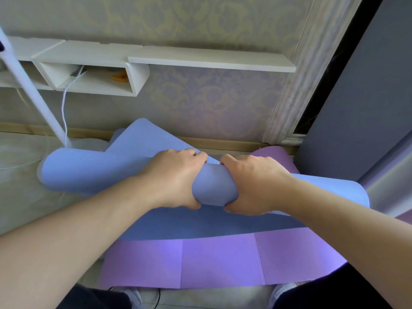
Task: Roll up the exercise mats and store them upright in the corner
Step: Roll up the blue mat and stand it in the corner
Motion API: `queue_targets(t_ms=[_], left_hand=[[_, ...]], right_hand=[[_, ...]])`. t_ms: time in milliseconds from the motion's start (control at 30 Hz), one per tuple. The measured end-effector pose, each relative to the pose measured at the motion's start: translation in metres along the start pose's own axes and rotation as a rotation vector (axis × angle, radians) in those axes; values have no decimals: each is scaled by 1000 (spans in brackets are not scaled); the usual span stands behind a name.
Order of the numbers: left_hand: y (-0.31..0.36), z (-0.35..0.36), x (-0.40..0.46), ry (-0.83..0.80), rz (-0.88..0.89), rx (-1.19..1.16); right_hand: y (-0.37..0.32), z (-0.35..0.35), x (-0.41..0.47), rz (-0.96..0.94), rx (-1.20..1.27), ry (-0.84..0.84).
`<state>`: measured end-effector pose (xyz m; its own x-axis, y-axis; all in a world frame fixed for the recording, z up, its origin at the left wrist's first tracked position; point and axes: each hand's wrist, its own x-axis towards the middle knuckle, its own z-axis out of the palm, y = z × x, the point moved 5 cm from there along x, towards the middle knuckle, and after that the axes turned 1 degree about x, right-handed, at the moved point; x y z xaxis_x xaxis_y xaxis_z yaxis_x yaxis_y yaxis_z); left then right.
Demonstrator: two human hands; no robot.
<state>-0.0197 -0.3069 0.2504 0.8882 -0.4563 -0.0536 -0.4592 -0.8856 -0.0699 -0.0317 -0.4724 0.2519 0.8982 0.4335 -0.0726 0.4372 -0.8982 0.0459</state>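
Observation:
A blue exercise mat lies partly rolled across the floor, its roll running from left to right. My left hand and my right hand grip the middle of the roll side by side, fingers curled over its far side and thumbs under the near side. A loose blue flap sticks up behind the roll toward the wall. A purple mat with fold creases lies flat under the blue one, nearest me. Its far end curls up behind my right hand.
A white wall shelf with open boxes hangs above. A white pole leans at the left with a white cord hanging beside it. A grey panel stands at the right. My knees and shoes are at the bottom edge.

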Motion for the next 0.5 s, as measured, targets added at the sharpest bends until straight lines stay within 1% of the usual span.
queue_targets(t_ms=[100, 200, 233, 300, 367, 400, 500], left_hand=[[-8, -5, -1, -94, -56, -144], [-10, -4, -6, -164, -79, -190], [-7, -3, -7, -161, -70, -174], [-2, -2, -8, -79, -30, -84], [4, 2, -7, 12, 13, 52], [4, 4, -6, 26, 17, 75], [0, 1, -5, -32, -19, -23]], right_hand=[[-5, 4, 0, -20, -40, -27], [-10, 10, 2, -29, -58, -50], [-10, 11, 3, -33, -64, -35], [-7, 7, 5, -21, -57, -9], [-5, 3, 6, -4, -23, -40], [-6, 3, 5, -1, -13, -57], [-11, 6, 3, -9, 2, -44]])
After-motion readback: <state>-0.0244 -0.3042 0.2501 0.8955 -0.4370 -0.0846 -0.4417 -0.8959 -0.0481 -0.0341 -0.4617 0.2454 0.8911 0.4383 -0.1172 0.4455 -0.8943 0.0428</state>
